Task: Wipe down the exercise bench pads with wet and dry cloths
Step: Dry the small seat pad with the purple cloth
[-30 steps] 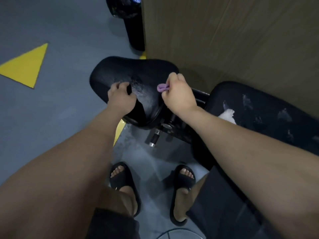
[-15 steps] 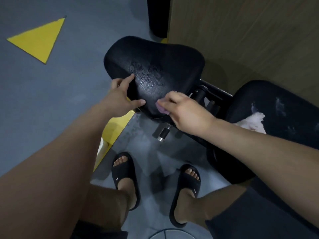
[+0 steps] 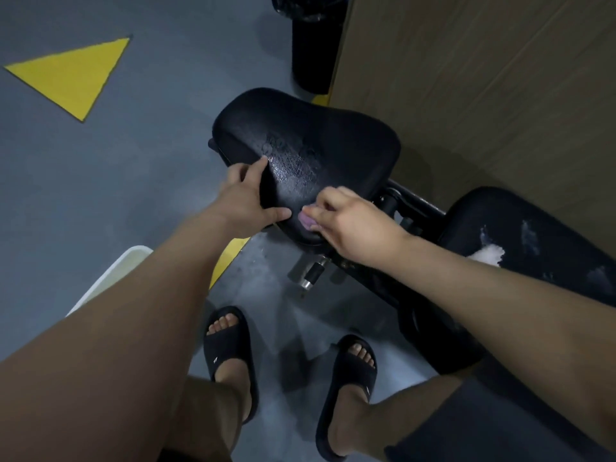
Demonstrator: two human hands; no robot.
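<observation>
A black seat pad (image 3: pixel 310 141) of the bench stands in front of me, its near half glistening with wet streaks. My left hand (image 3: pixel 248 201) grips the pad's near left edge, thumb on top. My right hand (image 3: pixel 353 225) presses a small purple cloth (image 3: pixel 306 220) against the pad's near edge; most of the cloth is hidden under my fingers. A second, longer black pad (image 3: pixel 533 248) lies to the right, with worn patches. On it rests a white cloth (image 3: pixel 488 255), partly hidden by my right forearm.
A wooden wall panel (image 3: pixel 483 78) rises behind the bench. A black bin (image 3: pixel 313 45) stands by it. The bench's metal frame and knob (image 3: pixel 310 278) sit under the seat pad. A white tub's rim (image 3: pixel 110 278) shows at left. My feet in black slides (image 3: pixel 230 348) stand on wet grey floor.
My right hand drew the purple cloth from the middle of the seat pad down to its near edge. My left hand shifted its hold along the left edge. The camera view moved.
</observation>
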